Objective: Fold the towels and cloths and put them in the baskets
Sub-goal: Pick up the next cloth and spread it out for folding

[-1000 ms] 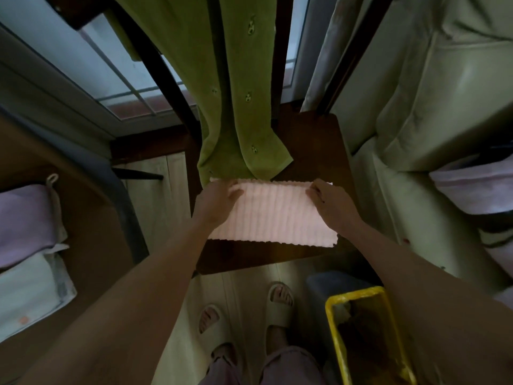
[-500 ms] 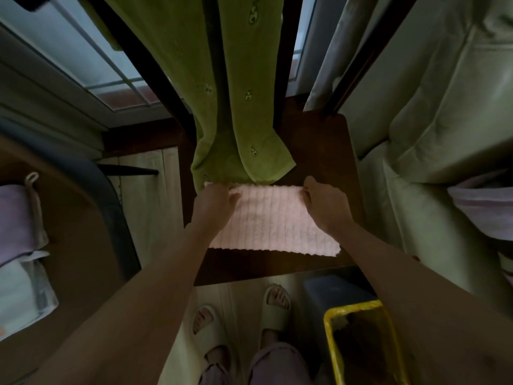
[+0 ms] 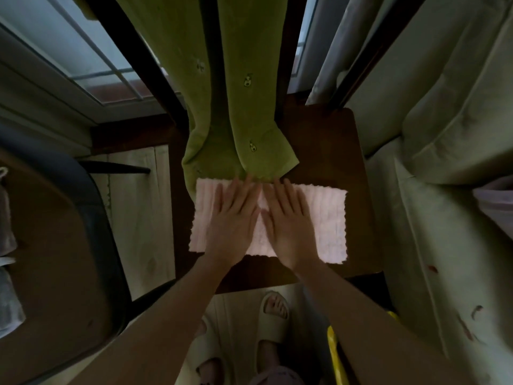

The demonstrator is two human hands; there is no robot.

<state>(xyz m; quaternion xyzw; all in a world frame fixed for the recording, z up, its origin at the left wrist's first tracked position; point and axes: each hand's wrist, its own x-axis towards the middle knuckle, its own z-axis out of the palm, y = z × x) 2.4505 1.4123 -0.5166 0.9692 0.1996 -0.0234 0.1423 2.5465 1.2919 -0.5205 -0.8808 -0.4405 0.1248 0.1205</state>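
Lying flat on the dark wooden desk (image 3: 358, 190), the pink ribbed cloth (image 3: 324, 218) is spread as a wide rectangle with its long side running left to right. Both hands press down on its middle, side by side and almost touching. The left hand (image 3: 236, 220) has its fingers straight and slightly fanned, palm down on the left half of the cloth, fingertips reaching the far edge. The right hand (image 3: 288, 223) lies the same way on the right half, fingers straight and together, holding nothing. Between the two hands a narrow strip of pink shows.

Just beyond the cloth's far edge, a green towel (image 3: 230, 107) printed with small avocado figures hangs down from above; its lower end rests on the desk and overlaps the cloth's far left corner. To the left of the desk stands a chair (image 3: 69, 245) with a brown seat and dark frame, with folded pale cloths (image 3: 5, 287) only partly visible at the picture's left edge. To the right is a light grey-green sofa (image 3: 444, 162). Below the desk, the person's feet in pale slippers (image 3: 273, 315) stand on the light wood floor, and the yellow rim of a basket (image 3: 334, 354) shows near the right forearm.
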